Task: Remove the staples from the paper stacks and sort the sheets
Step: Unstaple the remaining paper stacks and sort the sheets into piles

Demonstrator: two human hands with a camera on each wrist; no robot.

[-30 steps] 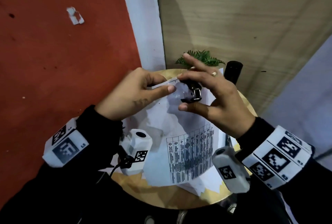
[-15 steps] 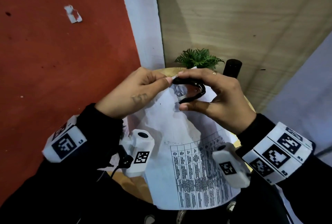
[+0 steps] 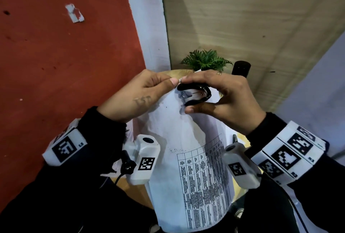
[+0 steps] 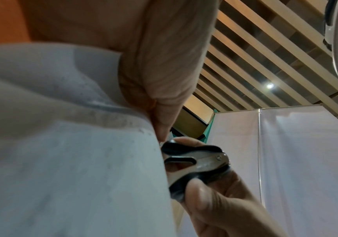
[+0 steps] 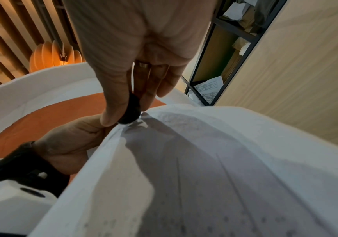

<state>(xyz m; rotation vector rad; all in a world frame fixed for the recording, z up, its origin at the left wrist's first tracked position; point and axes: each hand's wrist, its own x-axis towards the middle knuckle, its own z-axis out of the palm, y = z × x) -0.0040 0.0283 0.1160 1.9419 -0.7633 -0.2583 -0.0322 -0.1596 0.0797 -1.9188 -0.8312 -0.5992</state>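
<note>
A stapled stack of white printed sheets (image 3: 188, 158) hangs lifted in front of me, its top corner crumpled. My left hand (image 3: 141, 94) pinches that top corner between thumb and forefinger. My right hand (image 3: 222, 98) squeezes a black staple remover (image 3: 196, 93) between forefinger and thumb, its metal claws set at the same corner. The left wrist view shows the staple remover (image 4: 194, 163) biting at the paper's edge (image 4: 83, 160). In the right wrist view, the staple remover (image 5: 130, 110) meets the sheets (image 5: 204, 160) beside the left hand (image 5: 68, 144). The staple itself is hidden.
Below the paper stands a small round wooden table (image 3: 179, 73) with more sheets (image 3: 130, 133) lying on it. At its far side are a small green plant (image 3: 205, 61) and a black cylinder (image 3: 240, 68). Red floor (image 3: 56, 64) lies to the left, a wood panel behind.
Both hands have raised the stack off the table, so the sheets now hang lower toward me. The right hand has turned the staple remover sideways onto the pinched corner.
</note>
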